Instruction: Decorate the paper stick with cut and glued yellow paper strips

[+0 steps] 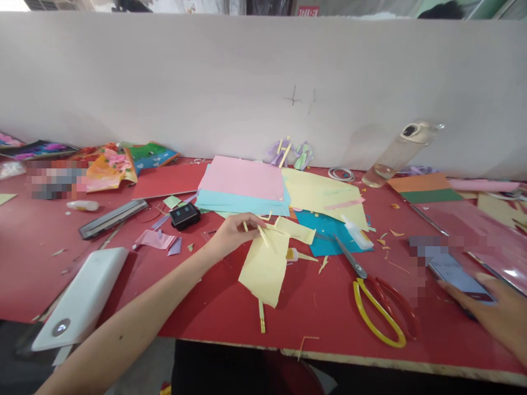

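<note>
My left hand (237, 235) is closed, pinching a thin pale yellow paper strip (264, 237) between its fingertips. Beneath the strip, a pale yellow paper sheet (263, 271) lies at an angle, with a smaller yellow piece (302, 230) beside it. Far to the right, my right hand (500, 307) grips a smartphone (459, 274) by its lower end, close to the tabletop. Between the hands rest scissors (379, 312) with one yellow and one red handle. A white glue bottle (358, 233) lies on blue paper (307, 219) behind them.
Pink paper (247, 175) and a large yellow sheet (325, 192) lie behind my left hand. A clear bottle (395, 156) stands tilted near the white partition (185, 82). A white power bank (82, 296), a black device (185, 215) and a metal-topped bar (113, 218) lie left.
</note>
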The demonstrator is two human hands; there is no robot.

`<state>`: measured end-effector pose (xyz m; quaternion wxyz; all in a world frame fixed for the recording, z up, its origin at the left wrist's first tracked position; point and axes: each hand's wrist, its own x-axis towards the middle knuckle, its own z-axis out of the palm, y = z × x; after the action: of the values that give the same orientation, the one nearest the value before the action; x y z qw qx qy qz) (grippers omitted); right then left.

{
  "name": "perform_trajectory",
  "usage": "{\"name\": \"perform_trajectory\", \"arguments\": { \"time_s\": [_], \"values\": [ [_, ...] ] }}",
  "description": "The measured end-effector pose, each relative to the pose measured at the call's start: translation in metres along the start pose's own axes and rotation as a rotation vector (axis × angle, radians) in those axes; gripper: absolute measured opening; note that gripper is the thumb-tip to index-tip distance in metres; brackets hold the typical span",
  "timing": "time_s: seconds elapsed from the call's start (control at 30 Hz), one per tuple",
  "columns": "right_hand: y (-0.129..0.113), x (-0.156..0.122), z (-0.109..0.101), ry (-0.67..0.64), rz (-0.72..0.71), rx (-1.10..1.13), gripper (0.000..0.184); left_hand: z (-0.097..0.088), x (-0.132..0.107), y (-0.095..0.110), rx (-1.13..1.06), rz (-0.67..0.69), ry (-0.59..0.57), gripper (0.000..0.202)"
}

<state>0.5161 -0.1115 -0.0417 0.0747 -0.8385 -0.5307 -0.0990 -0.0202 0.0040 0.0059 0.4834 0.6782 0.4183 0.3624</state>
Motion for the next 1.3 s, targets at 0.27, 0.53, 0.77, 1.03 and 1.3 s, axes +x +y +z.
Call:
{"name": "perform_trajectory", "arguments": {
  "time_s": [0.27,0.53,0.77,1.03,1.3],
  "values": [
    [-0.165,-0.029,-0.065,0.274,-0.363,0.359,0.028,0.000,0.001,-0.002,0.010,0.026,-0.003,0.013],
    [-0.296,-0.026,-0.087,-0.049,-0.628,0.659,0.017,-0.001,0.000,-0.002,0.010,0.033,-0.003,0.013],
    [-0.321,-0.014,-0.071,-0.136,-0.574,0.958,0.015,-0.002,0.001,-0.003,0.008,0.045,0.006,0.012],
    [-0.336,-0.044,-0.073,-0.445,-0.514,1.162,0.026,0.000,0.001,-0.004,0.002,0.043,-0.012,0.012],
    [-0.346,-0.058,-0.064,-0.580,-0.368,1.346,0.023,0.004,-0.002,-0.003,-0.061,0.057,-0.030,0.012]
  ]
}}
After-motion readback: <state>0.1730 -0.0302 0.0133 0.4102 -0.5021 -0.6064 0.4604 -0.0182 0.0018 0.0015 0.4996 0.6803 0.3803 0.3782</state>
